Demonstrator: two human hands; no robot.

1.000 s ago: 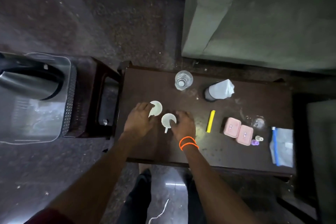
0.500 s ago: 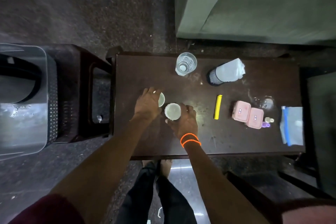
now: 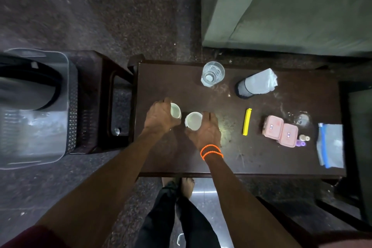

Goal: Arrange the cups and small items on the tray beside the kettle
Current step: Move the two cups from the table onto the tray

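Two small white cups are on the dark table [image 3: 231, 159], side by side at its left half. My left hand [image 3: 160, 117] grips the left white cup [image 3: 175, 110] from its left side. My right hand [image 3: 207, 130], with orange bands on the wrist, grips the right white cup [image 3: 193, 121] from the right and below. Off to the left, a clear plastic tray [image 3: 36, 127] on a dark stool holds a steel kettle [image 3: 26, 88]. Further small items lie on the table's right half: a yellow clip [image 3: 247, 121], two pink boxes [image 3: 281, 131] and two tiny bottles [image 3: 303, 140].
A clear drinking glass [image 3: 212, 73] and a toppled dark bottle wrapped in plastic [image 3: 255, 84] stand at the table's far edge. A blue-striped zip bag [image 3: 330, 145] lies at the right end. A green sofa [image 3: 291, 6] is beyond. My bare feet [image 3: 181, 182] are under the near edge.
Both hands have closed around the cups, which now stand more upright and closer to each other. The head camera has shifted, so the table sits lower in view.
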